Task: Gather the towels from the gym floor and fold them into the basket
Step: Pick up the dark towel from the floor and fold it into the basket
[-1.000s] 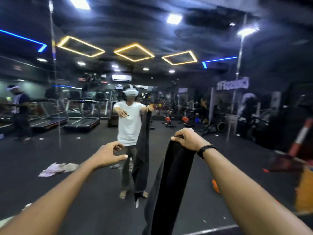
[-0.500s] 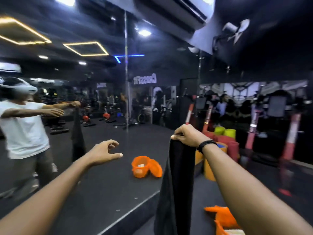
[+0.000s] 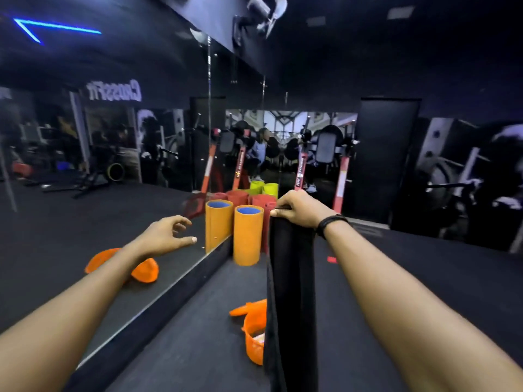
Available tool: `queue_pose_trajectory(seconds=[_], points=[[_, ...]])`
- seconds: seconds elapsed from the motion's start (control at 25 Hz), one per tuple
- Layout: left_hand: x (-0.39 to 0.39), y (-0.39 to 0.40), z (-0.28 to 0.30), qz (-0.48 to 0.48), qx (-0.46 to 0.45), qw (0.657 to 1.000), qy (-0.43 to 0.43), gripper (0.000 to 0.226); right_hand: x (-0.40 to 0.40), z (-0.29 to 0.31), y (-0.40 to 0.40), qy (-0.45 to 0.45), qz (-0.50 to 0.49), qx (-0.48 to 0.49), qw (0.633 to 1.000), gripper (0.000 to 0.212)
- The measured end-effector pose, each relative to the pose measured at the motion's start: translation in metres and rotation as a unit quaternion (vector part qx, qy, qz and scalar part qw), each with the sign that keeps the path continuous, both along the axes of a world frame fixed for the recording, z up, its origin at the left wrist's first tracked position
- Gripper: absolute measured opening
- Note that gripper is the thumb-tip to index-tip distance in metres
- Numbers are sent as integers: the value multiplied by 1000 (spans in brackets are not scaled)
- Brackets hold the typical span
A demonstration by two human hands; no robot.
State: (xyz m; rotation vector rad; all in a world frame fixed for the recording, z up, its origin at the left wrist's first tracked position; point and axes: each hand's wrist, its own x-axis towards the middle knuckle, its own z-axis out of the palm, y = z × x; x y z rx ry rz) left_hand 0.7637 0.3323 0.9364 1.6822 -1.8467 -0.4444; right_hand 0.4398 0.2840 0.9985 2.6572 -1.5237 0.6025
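Note:
A long black towel (image 3: 293,292) hangs straight down from my right hand (image 3: 300,207), which grips its top edge at arm's length. My left hand (image 3: 167,234) is stretched out to the left of it, fingers loosely spread and holding nothing. On the floor below the towel sits an orange mesh basket (image 3: 253,342) with its orange lid (image 3: 250,306) beside it; the towel hides the basket's right side. Something pale lies inside the basket.
A wall mirror (image 3: 99,193) runs along the left and reflects the basket and a gym. An upright orange roll (image 3: 247,234) stands by the mirror, with red and yellow-green rolls (image 3: 263,199) behind. Weight machines with red posts (image 3: 339,182) stand at the back on the dark floor.
My view has swung right, away from the mirrored person, toward the corner with the rolls and the basket. My right hand still holds the hanging towel; my left hand stays apart from it.

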Motion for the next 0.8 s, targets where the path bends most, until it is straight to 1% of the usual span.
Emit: queue_pose_trajectory(seconds=[0.08, 0.2, 0.28, 0.36, 0.52, 0.6, 0.68, 0.8], points=[[-31, -41, -5, -27, -1, 1000, -2, 47, -40, -8, -27, -17, -36, 7, 999, 33], [-69, -104, -15, -59, 0, 998, -3, 46, -82, -20, -66, -11, -78, 14, 997, 38], [-92, -158, -22, -81, 4, 997, -3, 46, -107, -27, -107, -10, -95, 12, 995, 35], [-105, -187, -26, -89, 6, 996, 13, 43, -120, -31, -125, -5, -109, 22, 994, 33], [-137, -293, -32, -126, 26, 992, 4, 42, -139, -29, -211, -9, -142, 23, 990, 51], [-157, -340, -29, -141, 31, 990, -2, 42, -146, -24, -250, -19, -144, 22, 989, 56], [-178, -378, -26, -154, 22, 988, 0, 41, -151, -21, -283, -28, -137, 21, 990, 56], [-215, -417, -26, -178, 15, 984, 14, 38, -157, -23, -328, -40, -126, 26, 991, 50]])
